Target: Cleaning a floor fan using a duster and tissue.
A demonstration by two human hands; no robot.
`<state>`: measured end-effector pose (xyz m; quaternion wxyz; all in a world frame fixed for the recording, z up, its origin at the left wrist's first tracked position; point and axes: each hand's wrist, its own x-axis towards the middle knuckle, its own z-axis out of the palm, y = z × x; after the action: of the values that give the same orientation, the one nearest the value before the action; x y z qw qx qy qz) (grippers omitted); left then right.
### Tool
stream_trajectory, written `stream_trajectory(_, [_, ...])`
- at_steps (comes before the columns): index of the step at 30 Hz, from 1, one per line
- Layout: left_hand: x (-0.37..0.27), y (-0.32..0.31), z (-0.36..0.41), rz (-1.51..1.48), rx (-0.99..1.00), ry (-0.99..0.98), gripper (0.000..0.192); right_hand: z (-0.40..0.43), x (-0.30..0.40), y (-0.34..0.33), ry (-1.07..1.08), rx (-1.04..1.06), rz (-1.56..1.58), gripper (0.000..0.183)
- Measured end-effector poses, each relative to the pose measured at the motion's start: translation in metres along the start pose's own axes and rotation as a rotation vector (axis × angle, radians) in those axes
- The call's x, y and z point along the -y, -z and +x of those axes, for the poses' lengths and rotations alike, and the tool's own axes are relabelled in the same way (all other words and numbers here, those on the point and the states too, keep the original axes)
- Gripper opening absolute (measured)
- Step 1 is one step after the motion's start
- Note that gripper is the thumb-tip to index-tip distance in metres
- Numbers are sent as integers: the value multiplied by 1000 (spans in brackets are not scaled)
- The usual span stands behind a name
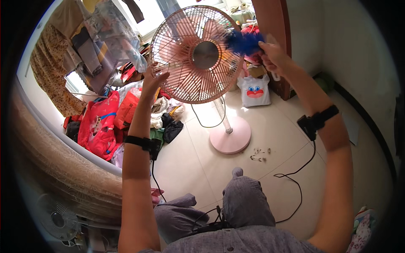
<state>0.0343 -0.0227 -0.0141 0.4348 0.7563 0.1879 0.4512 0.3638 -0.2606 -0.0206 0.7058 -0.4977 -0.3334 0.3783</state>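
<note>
A pink pedestal fan [206, 55] faces me, its round wire grille at chest height and its blades showing behind the bars. My left hand [154, 77] is at the grille's left rim, with the thumb in front; some fingers are hidden behind it. In my right hand [274, 57] is a blue fluffy duster [245, 43], its fibres against the grille's upper right edge. Below, the fan's round pink base [230, 135] stands on the tiled floor, joined to the head by a pole [223, 115].
Piled clothes and red bags [101, 123] lie at the left, under hanging garments [53, 69]. A white plastic bag [255, 91] sits behind the fan, near a brown door frame [275, 31]. Small debris [259, 155] lies beside the base. A black cable [300, 196] crosses the floor at right.
</note>
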Motion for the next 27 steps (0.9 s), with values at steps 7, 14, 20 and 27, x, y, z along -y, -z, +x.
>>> stream_trajectory(7, [3,3,1,-15,-74,-133,56,-44,25,64,225,1,-673,31])
stream_trajectory(14, [6,3,-1,-76,-95,-117,58,-65,27,87,851,17,-1303,18])
stream_trajectory(20, [5,-12,8,-134,-44,-226,66,-84,8,95,1230,-119,-1482,18])
stream_trajectory(27, [21,-1,9,-187,-93,-164,66,-117,-10,74,-50,-107,155,32])
